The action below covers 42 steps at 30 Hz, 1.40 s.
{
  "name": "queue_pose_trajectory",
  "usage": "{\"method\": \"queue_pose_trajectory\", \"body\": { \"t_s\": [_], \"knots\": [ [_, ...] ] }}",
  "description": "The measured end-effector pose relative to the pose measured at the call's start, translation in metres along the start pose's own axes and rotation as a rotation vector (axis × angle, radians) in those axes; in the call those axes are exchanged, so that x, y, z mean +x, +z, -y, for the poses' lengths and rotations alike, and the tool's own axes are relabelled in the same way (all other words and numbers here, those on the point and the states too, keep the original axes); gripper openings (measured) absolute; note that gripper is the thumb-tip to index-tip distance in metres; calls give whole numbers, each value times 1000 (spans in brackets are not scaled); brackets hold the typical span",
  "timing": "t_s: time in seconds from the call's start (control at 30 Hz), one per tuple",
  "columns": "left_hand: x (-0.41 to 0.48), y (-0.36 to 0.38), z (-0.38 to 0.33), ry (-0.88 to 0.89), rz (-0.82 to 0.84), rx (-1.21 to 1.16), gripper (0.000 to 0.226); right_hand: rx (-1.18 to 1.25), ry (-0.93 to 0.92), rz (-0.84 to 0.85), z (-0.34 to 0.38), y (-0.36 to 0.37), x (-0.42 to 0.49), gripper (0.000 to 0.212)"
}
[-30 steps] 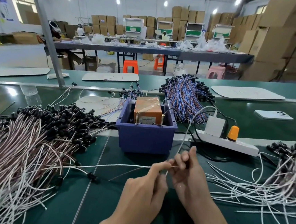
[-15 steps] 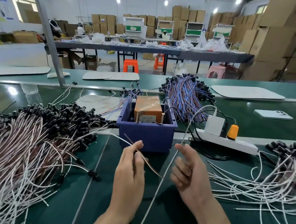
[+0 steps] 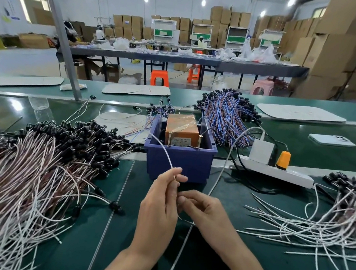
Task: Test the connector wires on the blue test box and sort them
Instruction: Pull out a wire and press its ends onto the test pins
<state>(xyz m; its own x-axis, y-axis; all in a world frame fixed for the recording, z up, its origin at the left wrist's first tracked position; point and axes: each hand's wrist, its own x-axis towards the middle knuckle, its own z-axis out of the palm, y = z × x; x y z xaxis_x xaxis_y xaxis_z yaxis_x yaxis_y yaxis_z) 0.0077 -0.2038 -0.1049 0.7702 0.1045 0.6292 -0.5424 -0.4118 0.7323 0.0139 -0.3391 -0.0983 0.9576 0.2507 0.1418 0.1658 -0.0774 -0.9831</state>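
Observation:
The blue test box [image 3: 180, 160] stands mid-table with an orange unit [image 3: 182, 129] and two upright screws inside. Just in front of it my left hand [image 3: 161, 205] pinches a white connector wire [image 3: 162, 149] that arcs up to the box's left rim. My right hand [image 3: 203, 210] sits beside the left, fingers curled, pinching the same wire's lower end. A big pile of white and brown wires with black connectors [image 3: 39, 165] lies to the left. A smaller spread of white wires [image 3: 320, 222] lies to the right.
A white power strip [image 3: 276, 170] with a white adapter and an orange plug lies right of the box, its cable running toward me. A bundle of blue and red wires [image 3: 226, 115] sits behind. A phone [image 3: 331, 139] lies at the far right on the green belt.
My hands, apart half a second ago, have come back together in front of the box. The wire in my left hand now curves up to the box's rim.

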Motion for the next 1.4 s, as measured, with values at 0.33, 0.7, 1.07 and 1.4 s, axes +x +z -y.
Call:
{"method": "queue_pose_trajectory", "body": {
  "t_s": [0.33,0.7,1.07,1.4],
  "knots": [
    [12,-3,6,-249,-104,-214,51,-167,21,29,-5,3,3,10],
    [52,-42,38,-491,-433,-525,19,-204,87,63,-14,1,2,17],
    [56,-83,61,-392,-406,-246,31,-87,103,4,-14,-5,5,12],
    [25,-31,28,-30,-140,175,23,90,-34,-317,-14,-14,10,14]
  ]
}}
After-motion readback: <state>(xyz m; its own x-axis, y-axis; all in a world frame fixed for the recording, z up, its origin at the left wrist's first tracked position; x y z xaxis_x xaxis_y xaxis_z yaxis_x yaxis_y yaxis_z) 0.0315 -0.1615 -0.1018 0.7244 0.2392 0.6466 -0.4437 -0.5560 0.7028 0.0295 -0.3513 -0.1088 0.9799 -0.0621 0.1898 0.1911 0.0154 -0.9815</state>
